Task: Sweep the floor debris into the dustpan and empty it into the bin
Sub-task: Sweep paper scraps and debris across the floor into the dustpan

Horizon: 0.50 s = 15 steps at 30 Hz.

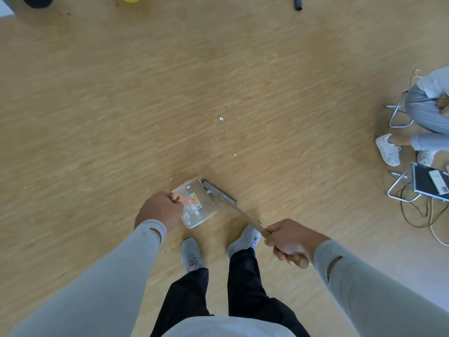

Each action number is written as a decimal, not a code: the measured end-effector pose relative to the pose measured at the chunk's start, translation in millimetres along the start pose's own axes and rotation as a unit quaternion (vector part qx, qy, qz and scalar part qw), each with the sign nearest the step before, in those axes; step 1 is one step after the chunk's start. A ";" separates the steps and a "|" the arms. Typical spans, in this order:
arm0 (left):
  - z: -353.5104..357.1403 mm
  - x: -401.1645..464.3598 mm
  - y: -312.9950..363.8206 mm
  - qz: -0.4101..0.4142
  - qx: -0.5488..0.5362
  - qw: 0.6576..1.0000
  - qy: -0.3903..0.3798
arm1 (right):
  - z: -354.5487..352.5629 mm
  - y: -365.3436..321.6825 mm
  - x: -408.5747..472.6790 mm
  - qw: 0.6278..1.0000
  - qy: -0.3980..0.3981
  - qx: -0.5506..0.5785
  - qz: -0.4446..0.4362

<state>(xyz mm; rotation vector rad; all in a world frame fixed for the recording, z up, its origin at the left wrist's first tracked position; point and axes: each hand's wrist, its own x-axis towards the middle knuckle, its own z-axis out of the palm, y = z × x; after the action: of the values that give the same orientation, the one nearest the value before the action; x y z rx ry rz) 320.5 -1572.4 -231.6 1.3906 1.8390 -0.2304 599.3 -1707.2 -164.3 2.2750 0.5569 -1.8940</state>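
1. Floor: light wood-grain planks, smooth and matt, with a thin seam running diagonally across the middle.
2. Dustpan: a boxy metal pan with a flat, shiny base and low straight walls, resting on the floor just ahead of the person's feet. Small white scraps and an orange fleck lie inside it, on what appears to be a printed label.
3. Left hand: fingers curled around the dustpan's handle at its near-left edge, gripping it; the handle itself is mostly hidden under the hand.
4. Broom: a long, narrow grey brush head lying against the open right-hand lip of the dustpan, on a slim, round wooden stick that runs back toward the person.
5. Right hand: clenched around the upper end of the stick, whose blunt tip protrudes below the fist.
6. Debris: one white paper scrap lies on the floor well beyond the dustpan; a smaller white fleck lies between it and the pan.
7. Person: grey long sleeves, black trousers, grey socks.
8. Right edge: a seated person in white shoes on a metal-framed chair, a laptop on a second frame, and loose cables on the floor.
9. The bin cannot be identified.
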 end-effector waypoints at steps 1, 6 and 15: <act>0.1 -0.1 0.7 0.001 0.005 1.000 0.000 | -6.5 2.1 -4.5 1.000 -0.014 0.021 0.003; 0.9 2.2 0.4 0.005 0.013 1.000 0.004 | -42.0 23.0 -33.5 0.992 -0.024 0.120 0.015; 1.6 0.7 3.6 0.007 0.013 1.000 0.018 | 0.6 -3.1 -9.6 0.999 0.047 0.004 -0.022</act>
<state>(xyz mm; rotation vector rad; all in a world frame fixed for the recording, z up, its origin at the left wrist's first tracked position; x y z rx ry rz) 324.5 -1571.4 -232.0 1.4333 1.8622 -0.2238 596.2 -1706.4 -154.7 2.3867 0.6188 -1.8188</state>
